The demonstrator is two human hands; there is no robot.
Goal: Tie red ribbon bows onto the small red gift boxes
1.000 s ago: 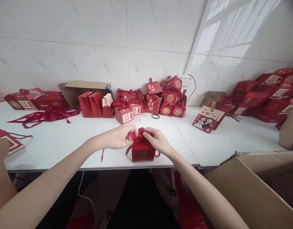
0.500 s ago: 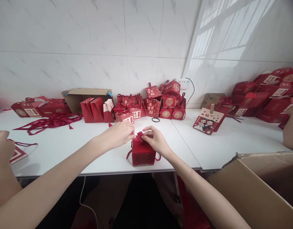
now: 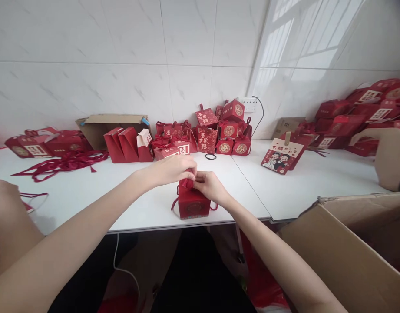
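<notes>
A red gift box (image 3: pixel 193 206) with cord handles at its sides stands upright near the table's front edge. On its top is a red ribbon (image 3: pixel 187 183), partly hidden by my fingers. My left hand (image 3: pixel 178 168) pinches the ribbon from above, with fingertips close to those of the other hand. My right hand (image 3: pixel 208 184) grips the ribbon from the right side, thumb and fingers closed just over the lid. Behind my left hand sit several finished-looking red boxes (image 3: pixel 172 150).
Red ribbons (image 3: pixel 64 165) lie loose at left, near an open cardboard box (image 3: pixel 113 119). A black ring (image 3: pixel 210 156) and a printed card bag (image 3: pixel 279 157) stand farther back. A large carton (image 3: pixel 336 243) flanks my right arm. Other people's hands (image 3: pixel 390 152) work at both sides.
My left hand has shifted right and slightly up, closer to my right hand over the ribbon. The camera view has tilted a little. The co-worker's hand at right has come further into view.
</notes>
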